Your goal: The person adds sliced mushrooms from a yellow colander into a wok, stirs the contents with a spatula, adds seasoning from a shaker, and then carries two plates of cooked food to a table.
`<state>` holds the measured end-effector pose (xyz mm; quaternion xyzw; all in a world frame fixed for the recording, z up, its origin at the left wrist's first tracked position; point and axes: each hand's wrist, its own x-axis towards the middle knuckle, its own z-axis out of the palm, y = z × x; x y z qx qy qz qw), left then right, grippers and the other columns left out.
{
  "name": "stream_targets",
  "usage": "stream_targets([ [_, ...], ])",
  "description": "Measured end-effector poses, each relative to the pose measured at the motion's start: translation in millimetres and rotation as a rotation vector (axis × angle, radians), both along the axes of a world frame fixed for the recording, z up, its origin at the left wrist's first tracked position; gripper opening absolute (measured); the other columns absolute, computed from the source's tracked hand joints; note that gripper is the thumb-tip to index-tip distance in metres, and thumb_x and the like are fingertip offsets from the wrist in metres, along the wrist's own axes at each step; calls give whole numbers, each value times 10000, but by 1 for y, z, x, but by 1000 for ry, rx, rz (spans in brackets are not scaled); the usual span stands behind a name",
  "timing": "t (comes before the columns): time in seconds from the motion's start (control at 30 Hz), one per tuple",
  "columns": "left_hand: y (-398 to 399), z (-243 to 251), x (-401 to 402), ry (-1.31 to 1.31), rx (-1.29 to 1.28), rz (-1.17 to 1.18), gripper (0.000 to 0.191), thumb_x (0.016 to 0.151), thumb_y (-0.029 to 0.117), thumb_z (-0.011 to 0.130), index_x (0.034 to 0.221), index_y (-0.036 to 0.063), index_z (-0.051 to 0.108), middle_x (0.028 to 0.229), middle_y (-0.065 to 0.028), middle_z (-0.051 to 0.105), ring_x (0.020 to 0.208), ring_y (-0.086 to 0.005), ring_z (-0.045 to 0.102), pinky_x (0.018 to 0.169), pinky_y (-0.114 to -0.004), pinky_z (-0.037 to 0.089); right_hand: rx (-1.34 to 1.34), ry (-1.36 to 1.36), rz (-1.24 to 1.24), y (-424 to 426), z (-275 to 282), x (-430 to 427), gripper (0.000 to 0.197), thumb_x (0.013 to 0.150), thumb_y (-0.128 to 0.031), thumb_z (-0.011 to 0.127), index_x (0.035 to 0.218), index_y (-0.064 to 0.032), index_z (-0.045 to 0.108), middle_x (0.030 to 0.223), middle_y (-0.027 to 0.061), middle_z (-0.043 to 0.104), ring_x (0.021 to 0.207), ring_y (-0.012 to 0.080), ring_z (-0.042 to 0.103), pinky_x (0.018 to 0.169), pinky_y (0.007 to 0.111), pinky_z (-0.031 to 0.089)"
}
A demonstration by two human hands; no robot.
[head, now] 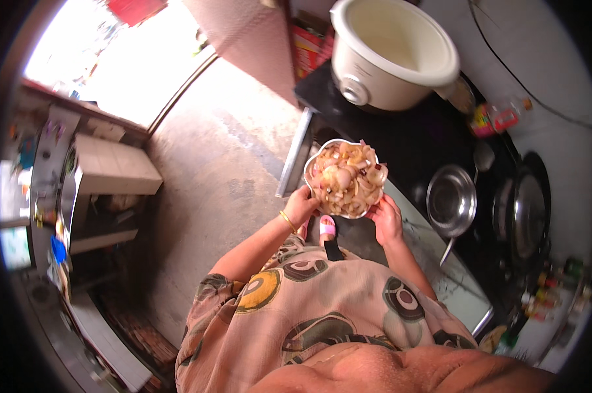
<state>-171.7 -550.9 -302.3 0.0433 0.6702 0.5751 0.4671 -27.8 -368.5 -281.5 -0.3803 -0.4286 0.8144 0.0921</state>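
Observation:
A white plate with a wavy rim (307,173), heaped with sliced cooked food (347,179) that looks like onion, is held in front of my body. My left hand (303,205), with a gold-coloured bangle on the wrist, grips the plate's near left edge. At the near right edge, my right hand (387,219) holds the rim, with its fingers partly under the plate. The undersides of the plate and some fingertips are hidden.
Right of the plate runs a black counter with a cream electric cooker (394,64), a plastic bottle (502,117), a metal bowl (451,199) and a lidded pan (529,216). A table-like cabinet (119,164) stands at left. A bright doorway lies at upper left.

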Motion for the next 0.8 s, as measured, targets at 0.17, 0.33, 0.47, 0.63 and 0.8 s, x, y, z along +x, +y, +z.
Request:
stream_targets([
  [0.17,-76,39,7,-28,54,232,337,742,69,523,1069,-10,532,823,-72,604,650,-124,583,543,-241,487,13,36,252,-50,24,-34,339,910,-242,377,1160,-33,465,1015,94,575,872,181,563,750,328,466],
  [0.33,-186,44,6,-29,58,455,293,785,139,570,1037,-7,540,805,-64,603,631,-118,581,538,-231,488,3,61,472,-141,37,-87,319,915,-239,353,1114,-31,489,947,97,591,812,184,585,696,325,486],
  [0.47,-296,43,-6,-9,86,612,275,790,138,557,1025,-3,537,818,-62,598,650,-112,578,536,-235,490,-17,101,673,-240,32,-137,330,922,-285,338,1080,-43,498,991,115,589,856,212,576,733,349,470],
  [0.63,-445,48,-33,74,73,786,260,778,118,542,1014,10,541,822,-49,589,641,-105,559,546,-234,486,-82,104,838,-391,23,-200,364,925,-307,334,1085,-20,491,980,148,588,843,245,580,755,384,470],
  [0.8,-574,58,-73,92,34,916,237,750,70,500,968,-5,556,786,-58,586,596,-123,557,513,-248,485,-124,96,972,-525,31,-268,338,923,-309,353,1078,-52,509,971,129,590,850,232,572,749,377,471],
])
